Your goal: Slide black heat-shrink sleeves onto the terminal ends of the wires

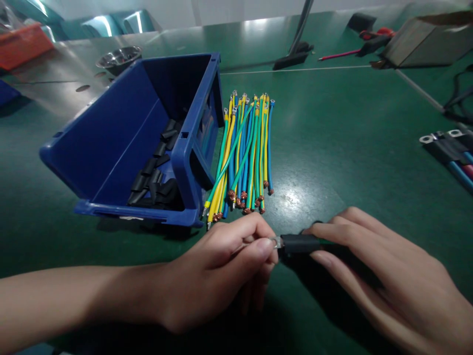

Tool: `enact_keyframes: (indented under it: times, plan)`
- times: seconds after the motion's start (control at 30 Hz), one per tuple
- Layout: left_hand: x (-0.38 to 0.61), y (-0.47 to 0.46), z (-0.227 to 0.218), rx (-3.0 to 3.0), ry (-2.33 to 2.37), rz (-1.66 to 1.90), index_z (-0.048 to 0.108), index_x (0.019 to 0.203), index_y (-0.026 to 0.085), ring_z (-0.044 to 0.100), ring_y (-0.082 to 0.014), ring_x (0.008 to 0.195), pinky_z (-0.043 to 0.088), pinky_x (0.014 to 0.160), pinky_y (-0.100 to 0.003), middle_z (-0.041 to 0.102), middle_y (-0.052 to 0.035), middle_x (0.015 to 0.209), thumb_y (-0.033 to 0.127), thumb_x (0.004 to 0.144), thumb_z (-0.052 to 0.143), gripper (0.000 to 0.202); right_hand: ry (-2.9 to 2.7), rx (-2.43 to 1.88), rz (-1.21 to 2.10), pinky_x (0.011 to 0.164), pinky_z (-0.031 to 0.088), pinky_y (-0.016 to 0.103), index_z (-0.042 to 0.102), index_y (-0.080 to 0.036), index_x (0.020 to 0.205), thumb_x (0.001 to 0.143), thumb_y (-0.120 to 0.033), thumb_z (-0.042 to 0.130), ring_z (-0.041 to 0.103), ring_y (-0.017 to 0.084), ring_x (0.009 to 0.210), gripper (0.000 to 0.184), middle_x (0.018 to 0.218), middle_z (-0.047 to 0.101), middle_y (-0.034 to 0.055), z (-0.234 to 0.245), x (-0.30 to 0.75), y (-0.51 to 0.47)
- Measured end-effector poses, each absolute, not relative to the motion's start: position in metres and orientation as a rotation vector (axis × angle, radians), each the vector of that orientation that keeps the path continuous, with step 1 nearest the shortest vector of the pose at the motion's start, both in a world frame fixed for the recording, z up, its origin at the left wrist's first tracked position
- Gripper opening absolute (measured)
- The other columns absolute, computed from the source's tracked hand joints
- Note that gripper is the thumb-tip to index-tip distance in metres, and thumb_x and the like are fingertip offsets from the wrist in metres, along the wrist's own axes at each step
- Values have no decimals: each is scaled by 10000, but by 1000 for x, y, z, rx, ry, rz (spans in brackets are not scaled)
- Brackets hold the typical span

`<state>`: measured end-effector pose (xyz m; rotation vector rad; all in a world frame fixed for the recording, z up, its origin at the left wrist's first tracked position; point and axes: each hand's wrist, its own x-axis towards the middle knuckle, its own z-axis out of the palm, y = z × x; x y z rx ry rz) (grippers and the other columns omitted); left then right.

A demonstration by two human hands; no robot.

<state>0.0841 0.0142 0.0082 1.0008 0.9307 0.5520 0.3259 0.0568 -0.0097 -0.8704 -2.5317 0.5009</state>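
Observation:
Between thumb and fingers my left hand (236,261) pinches a metal ring lug (278,242) at the end of a cable. A black sleeve (300,243) sits around the cable right beside the lug. My right hand (369,261) is closed on the sleeve's right end, where a bit of green cable (327,242) shows; the rest of that cable is hidden under the palm. Beyond my hands lies a bundle of short cables (247,148) in green, yellow and blue, with lugs on the far ends and bare copper on many near ends.
A blue bin (107,148) at left holds several black sleeves (151,180). Behind it stands a metal bowl (120,58). A stand base (291,61), a cardboard box (430,42) and a red-handled tool (380,35) are at the back. Finished-looking lugged cables (456,162) lie at right.

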Motion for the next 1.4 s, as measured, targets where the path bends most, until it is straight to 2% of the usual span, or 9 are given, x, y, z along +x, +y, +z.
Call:
enact_keyframes:
  times: [0.33, 0.57, 0.8, 1.1, 1.4]
  plan:
    - [84, 14, 9, 996, 936, 551, 475, 915, 189, 525, -87, 575, 441, 540, -174, 535, 24, 699, 524, 1041, 417, 362, -2541, -867, 418, 669, 482, 236, 532, -244, 1135, 1030, -316, 458, 607, 121, 718, 147, 846, 623, -13, -12, 328, 53]
    - [84, 14, 8, 1002, 924, 559, 474, 921, 190, 527, -88, 568, 430, 523, -168, 536, 25, 691, 481, 1050, 411, 324, -2526, -858, 386, 632, 466, 255, 535, -239, 1128, 1025, -322, 460, 617, 131, 711, 152, 843, 635, -6, -11, 327, 54]
    - [84, 13, 7, 995, 910, 579, 477, 916, 189, 520, -85, 568, 433, 531, -171, 535, 24, 698, 489, 1049, 418, 333, -2484, -885, 543, 649, 494, 274, 592, -247, 1184, 994, -192, 429, 620, 161, 775, 256, 932, 662, 21, -15, 335, 55]
    - [86, 13, 6, 975, 911, 610, 445, 956, 199, 505, -79, 538, 429, 530, -181, 541, 33, 695, 508, 1040, 429, 321, -2444, -842, 438, 589, 469, 238, 597, -254, 1080, 1003, -184, 458, 623, 122, 679, 174, 832, 664, -14, -11, 327, 58]
    - [82, 12, 6, 938, 858, 625, 431, 998, 206, 504, -75, 559, 436, 537, -186, 544, 30, 766, 515, 1019, 489, 315, -2474, -852, 396, 665, 467, 192, 549, -253, 1125, 1033, -201, 447, 650, 84, 781, 147, 960, 674, -13, -14, 325, 58]
